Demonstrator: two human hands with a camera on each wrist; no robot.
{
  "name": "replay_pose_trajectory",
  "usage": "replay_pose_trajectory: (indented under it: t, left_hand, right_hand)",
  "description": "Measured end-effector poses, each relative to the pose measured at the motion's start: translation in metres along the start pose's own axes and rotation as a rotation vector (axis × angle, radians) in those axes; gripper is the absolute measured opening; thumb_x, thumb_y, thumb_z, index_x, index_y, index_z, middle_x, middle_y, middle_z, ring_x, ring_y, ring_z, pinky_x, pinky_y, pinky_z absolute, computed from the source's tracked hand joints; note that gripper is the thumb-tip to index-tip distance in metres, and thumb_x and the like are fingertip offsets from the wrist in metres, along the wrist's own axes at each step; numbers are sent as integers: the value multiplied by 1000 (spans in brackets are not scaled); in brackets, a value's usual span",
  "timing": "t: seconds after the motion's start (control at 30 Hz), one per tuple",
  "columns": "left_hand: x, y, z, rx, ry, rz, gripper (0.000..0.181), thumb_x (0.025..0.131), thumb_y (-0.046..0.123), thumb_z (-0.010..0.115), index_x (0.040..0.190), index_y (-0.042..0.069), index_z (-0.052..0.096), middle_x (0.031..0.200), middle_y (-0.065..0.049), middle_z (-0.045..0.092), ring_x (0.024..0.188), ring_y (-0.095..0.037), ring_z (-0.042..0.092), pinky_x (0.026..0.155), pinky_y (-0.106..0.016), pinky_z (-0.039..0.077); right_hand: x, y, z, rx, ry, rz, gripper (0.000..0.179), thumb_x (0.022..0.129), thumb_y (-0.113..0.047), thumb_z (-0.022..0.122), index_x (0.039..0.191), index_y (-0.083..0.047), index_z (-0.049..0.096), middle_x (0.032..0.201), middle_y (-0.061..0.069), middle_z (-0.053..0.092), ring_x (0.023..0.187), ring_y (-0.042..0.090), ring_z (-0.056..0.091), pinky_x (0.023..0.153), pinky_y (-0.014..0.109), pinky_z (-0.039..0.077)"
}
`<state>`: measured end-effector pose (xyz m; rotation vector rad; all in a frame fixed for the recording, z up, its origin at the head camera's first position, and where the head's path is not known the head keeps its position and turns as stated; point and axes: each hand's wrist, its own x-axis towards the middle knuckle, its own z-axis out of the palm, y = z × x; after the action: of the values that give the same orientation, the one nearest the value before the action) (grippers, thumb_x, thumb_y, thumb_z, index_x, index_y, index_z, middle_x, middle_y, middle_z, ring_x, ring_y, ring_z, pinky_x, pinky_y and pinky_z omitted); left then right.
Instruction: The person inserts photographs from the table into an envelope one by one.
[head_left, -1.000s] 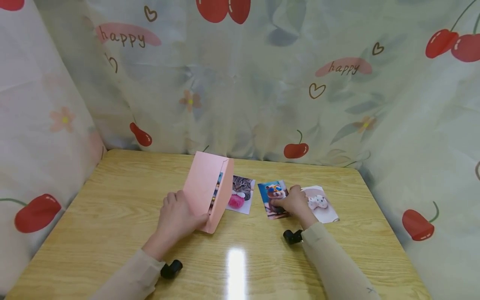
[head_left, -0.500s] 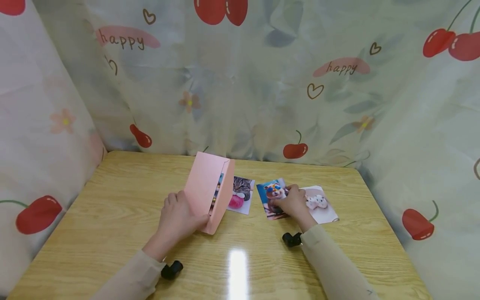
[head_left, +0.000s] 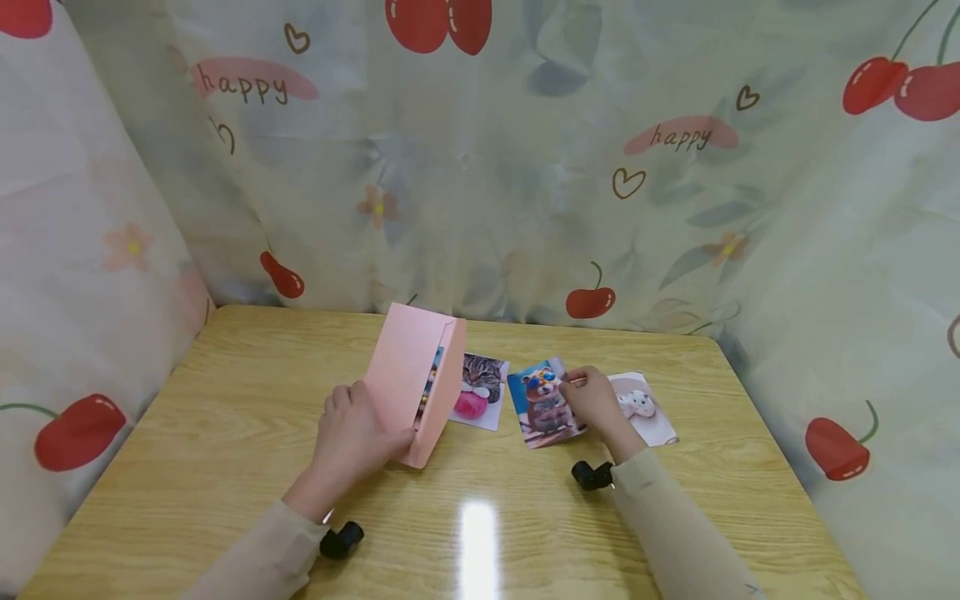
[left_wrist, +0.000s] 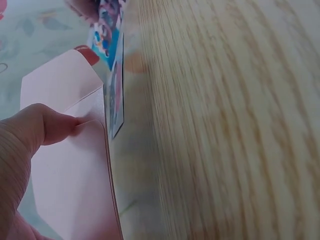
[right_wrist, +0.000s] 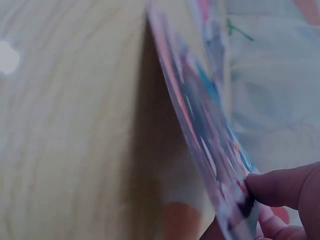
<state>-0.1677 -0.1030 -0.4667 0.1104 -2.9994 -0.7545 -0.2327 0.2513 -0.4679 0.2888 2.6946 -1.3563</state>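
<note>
Thumb and fingertips of the right hand (head_left: 600, 404) pinch the side edge of a thin rectangular photo card (head_left: 542, 412) showing a furry animal in sunglasses, tilted up over the wood-grained table (head_left: 225, 433). The left hand (head_left: 351, 429) grips a smooth pink paper envelope (head_left: 408, 354), slanted, its long slot gaping on colourful contents (head_left: 428, 390). Just beside the envelope, partly hidden by it, lies a flat cat picture (head_left: 486, 398); a pale print (head_left: 651, 414) lies past the right hand. Creased cherry-patterned cloth (head_left: 465, 192) hangs behind.
</note>
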Motion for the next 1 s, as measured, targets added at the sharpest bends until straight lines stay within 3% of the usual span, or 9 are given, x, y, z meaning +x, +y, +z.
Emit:
replay_pose_trajectory:
  t: [0.17,0.3,0.43,0.7,1.0]
  left_hand:
    - [0,0,0,6,-5,-9,101,61,61,77,123,-9,39,111,-24,42,97,-35,39,79,-48,39]
    - [0,2,1,13,-8,-8,98,61,58,77,122,-8,39,111,-24,42,97,-35,40,79,-48,39]
    - [0,3,1,21,-1,1,96,61,57,76,121,-9,40,110,-24,42,97,-35,40,79,-48,39]
    - [0,2,1,31,5,14,98,61,55,77,124,-10,39,114,-26,42,100,-37,40,82,-51,39]
    - [0,2,6,62,37,50,99,61,57,76,124,-11,40,115,-28,43,102,-39,41,83,-52,38]
  right_hand:
    - [-2,-13,-5,76,16,-5,33,95,-21,57,122,-4,54,102,13,55,71,19,53,57,31,46]
    - [-6,-24,-7,102,40,-34,32,96,-23,57,122,-4,56,103,12,56,80,20,53,63,30,47]
    - [-11,-38,-8,216,60,-39,31,96,-24,58,118,-4,55,103,11,56,88,21,54,70,29,48]
    - [-21,-58,-5,463,99,-83,34,96,-23,59,120,0,49,103,10,52,88,19,54,74,27,50]
    - [-29,-74,3,613,126,-128,31,97,-17,58,119,1,47,101,12,53,88,19,57,77,28,52]
